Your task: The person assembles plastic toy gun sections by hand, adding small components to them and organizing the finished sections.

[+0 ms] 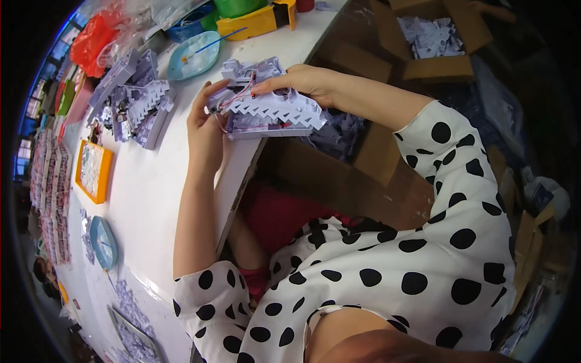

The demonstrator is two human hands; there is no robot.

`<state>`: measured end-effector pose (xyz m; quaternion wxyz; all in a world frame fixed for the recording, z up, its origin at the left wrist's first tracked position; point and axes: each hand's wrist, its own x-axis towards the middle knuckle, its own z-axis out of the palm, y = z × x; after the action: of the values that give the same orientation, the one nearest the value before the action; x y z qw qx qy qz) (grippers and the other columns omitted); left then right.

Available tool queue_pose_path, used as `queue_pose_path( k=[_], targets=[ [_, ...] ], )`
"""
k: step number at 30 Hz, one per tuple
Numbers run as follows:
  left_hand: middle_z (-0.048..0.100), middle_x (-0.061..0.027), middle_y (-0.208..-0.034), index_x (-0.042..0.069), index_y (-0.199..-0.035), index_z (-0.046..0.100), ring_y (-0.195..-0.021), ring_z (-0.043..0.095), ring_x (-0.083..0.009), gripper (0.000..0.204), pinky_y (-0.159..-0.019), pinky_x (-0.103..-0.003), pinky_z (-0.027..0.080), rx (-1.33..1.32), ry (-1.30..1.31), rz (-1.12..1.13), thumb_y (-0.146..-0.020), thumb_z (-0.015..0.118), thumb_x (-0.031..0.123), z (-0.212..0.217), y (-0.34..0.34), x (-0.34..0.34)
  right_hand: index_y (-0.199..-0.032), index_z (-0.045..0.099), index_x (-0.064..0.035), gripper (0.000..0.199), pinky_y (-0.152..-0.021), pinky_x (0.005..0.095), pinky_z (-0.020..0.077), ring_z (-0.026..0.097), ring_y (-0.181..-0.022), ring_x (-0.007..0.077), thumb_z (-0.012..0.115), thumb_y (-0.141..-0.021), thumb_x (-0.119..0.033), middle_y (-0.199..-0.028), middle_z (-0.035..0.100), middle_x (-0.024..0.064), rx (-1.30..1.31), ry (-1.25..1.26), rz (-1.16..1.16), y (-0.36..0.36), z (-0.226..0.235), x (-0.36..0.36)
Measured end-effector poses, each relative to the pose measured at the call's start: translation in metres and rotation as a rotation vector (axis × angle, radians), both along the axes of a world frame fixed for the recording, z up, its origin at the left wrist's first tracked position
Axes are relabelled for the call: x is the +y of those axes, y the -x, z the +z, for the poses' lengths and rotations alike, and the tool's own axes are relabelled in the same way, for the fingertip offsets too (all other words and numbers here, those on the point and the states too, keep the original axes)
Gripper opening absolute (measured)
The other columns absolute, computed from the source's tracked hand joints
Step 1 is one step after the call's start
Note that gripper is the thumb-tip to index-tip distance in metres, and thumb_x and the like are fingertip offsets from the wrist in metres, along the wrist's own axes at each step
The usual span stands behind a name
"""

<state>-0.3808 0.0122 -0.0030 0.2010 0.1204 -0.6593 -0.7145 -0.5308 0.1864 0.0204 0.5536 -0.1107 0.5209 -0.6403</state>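
Observation:
My left hand (206, 124) grips the left end of a pale lilac plastic toy part (275, 109) with a jagged white toothed edge and thin red wires. My right hand (302, 81) rests on top of the same part, its index finger pressing near the wires. The part sits at the edge of the white table (151, 187). Both arms wear white sleeves with black dots.
A pile of similar lilac parts (136, 100) lies to the left. Behind it are a blue dish with a brush (193, 54), a yellow tool (257, 21) and red bags (94, 39). An orange tray (94, 171) sits further left. Cardboard boxes (436, 39) with more parts stand to the right.

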Motion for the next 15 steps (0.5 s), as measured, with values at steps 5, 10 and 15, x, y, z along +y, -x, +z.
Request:
queue_pose_path(
  k=[5,10,15],
  targets=[
    [0.035,-0.0190,-0.156,0.007,-0.150,0.043,-0.122,0.059,-0.0278,0.068,-0.101,-0.037,0.050,0.177,-0.027,0.082,-0.083,0.043,-0.008,0.005,-0.008,0.005,-0.115,0.069,0.0048,0.035,-0.072,0.0308,0.0649,0.076,-0.082,0.0167,0.080,-0.087,-0.012,-0.100,0.076,0.0137,0.015,0.042,-0.004,0.001,-0.008,0.016],
    [0.038,-0.0252,-0.152,-0.001,-0.148,0.038,-0.129,0.058,-0.0383,0.064,-0.106,-0.042,0.047,0.062,0.110,0.180,-0.085,0.046,-0.003,-0.004,-0.018,-0.017,-0.125,0.066,0.0056,0.038,-0.089,0.0284,0.0604,0.073,-0.100,0.0155,0.072,-0.094,-0.015,-0.116,0.073,0.0134,0.054,0.083,-0.180,-0.009,0.016,0.063],
    [0.047,-0.0249,-0.146,0.001,-0.148,0.042,-0.131,0.056,-0.0315,0.055,-0.113,-0.040,0.042,-0.027,0.454,0.161,-0.093,0.047,0.000,-0.010,-0.010,0.000,-0.118,0.066,0.0077,0.030,-0.078,0.0338,0.0635,0.076,-0.087,0.0225,0.071,-0.094,-0.011,-0.103,0.075,0.0175,0.073,0.011,-0.398,0.029,0.012,0.159]
  ],
)
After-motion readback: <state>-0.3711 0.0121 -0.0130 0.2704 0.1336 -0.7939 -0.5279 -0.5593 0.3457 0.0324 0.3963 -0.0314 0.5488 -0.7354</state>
